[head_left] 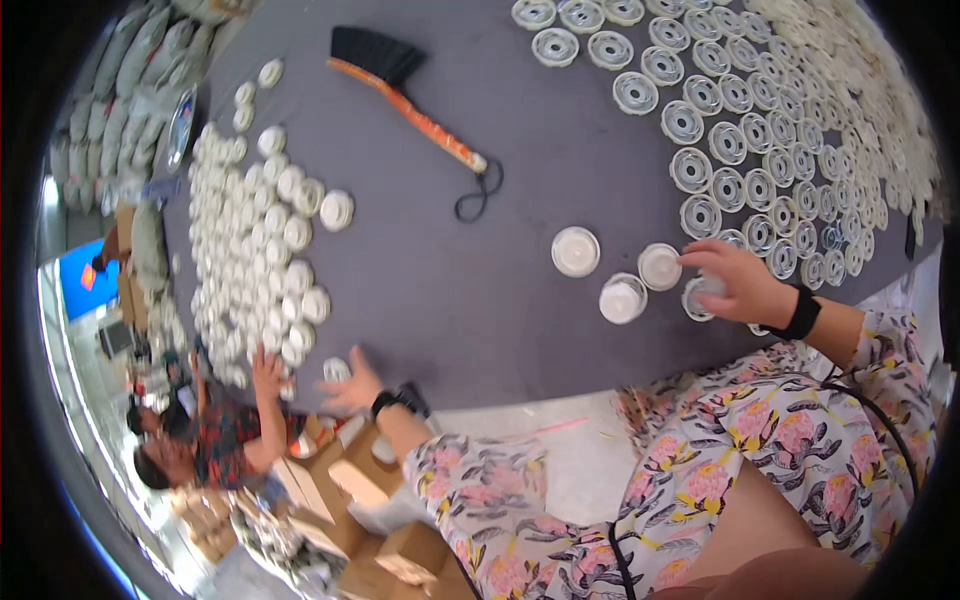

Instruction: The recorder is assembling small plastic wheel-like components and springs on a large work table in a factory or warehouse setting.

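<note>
My left hand (pixel 356 388) is over the table's near edge at the left, its fingers spread and slightly blurred. Just beyond its fingertips lies a small white round part (pixel 336 370). My right hand (pixel 738 283) reaches in from the right with fingers apart and curved, over a ringed disc (pixel 697 300); whether it grips the disc is hard to see. Close to those fingertips sits a white round part (pixel 659 267). Beside it are a disc with a white cap on it (pixel 622 298) and another white round part (pixel 576 251).
Many white round parts (pixel 262 235) are heaped on the left of the grey table (pixel 450 290). Rows of ringed discs (pixel 735 140) cover the right. A black-bristled brush (pixel 420 115) lies at the back. A co-worker's hand (pixel 268 378) touches the left heap; cardboard boxes (pixel 410 550) stand below.
</note>
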`<state>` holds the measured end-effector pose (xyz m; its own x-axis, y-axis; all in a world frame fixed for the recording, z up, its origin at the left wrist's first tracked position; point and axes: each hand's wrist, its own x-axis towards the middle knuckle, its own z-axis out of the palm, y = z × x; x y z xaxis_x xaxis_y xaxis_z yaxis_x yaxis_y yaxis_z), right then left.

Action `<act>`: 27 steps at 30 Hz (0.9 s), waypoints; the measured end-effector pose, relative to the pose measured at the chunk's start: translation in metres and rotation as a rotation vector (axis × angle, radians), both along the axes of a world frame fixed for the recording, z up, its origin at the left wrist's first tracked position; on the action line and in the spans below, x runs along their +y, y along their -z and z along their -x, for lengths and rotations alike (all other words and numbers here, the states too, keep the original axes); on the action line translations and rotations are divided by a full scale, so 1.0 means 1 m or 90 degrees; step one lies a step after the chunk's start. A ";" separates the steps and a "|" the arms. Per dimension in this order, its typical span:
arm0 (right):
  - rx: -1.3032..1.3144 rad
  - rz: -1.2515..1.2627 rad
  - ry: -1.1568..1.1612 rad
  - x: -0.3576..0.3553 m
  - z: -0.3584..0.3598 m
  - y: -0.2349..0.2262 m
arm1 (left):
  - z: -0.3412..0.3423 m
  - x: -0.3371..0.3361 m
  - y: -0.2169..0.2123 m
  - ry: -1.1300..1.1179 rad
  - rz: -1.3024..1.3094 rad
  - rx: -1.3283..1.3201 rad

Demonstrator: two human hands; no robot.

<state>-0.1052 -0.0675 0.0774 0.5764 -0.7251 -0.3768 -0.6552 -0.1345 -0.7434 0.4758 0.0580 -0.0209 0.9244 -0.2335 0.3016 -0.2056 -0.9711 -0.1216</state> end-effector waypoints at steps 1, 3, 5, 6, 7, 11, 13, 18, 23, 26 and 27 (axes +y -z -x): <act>0.019 -0.080 0.093 -0.003 0.009 -0.011 | -0.020 -0.011 -0.003 0.009 -0.060 -0.020; -0.082 -0.126 0.253 -0.005 0.014 0.006 | -0.096 0.015 0.006 0.158 0.187 0.296; -0.226 -0.423 0.532 -0.012 0.001 0.011 | -0.082 0.020 0.000 0.315 0.056 0.180; -0.277 -0.426 0.620 -0.007 0.013 0.012 | -0.032 -0.016 -0.002 0.369 0.009 0.188; -0.320 -0.581 0.709 -0.005 0.011 0.021 | 0.007 -0.031 -0.018 0.471 0.067 0.240; -0.326 -0.709 0.751 0.013 -0.005 0.030 | 0.180 -0.064 -0.068 0.560 0.273 0.617; -0.322 -0.666 0.786 0.014 -0.001 0.030 | 0.281 -0.120 -0.092 0.893 0.164 0.628; -0.433 -0.665 0.839 0.003 0.014 0.029 | 0.420 -0.203 -0.047 1.198 0.003 0.491; -0.534 -0.662 0.824 -0.006 0.021 0.030 | 0.425 -0.187 -0.031 1.167 -0.327 0.402; -0.541 -0.656 0.828 -0.007 0.041 0.041 | 0.460 -0.186 -0.080 1.152 -0.144 0.645; -0.536 -0.656 0.806 -0.004 0.039 0.040 | 0.467 -0.175 -0.088 1.149 -0.156 0.637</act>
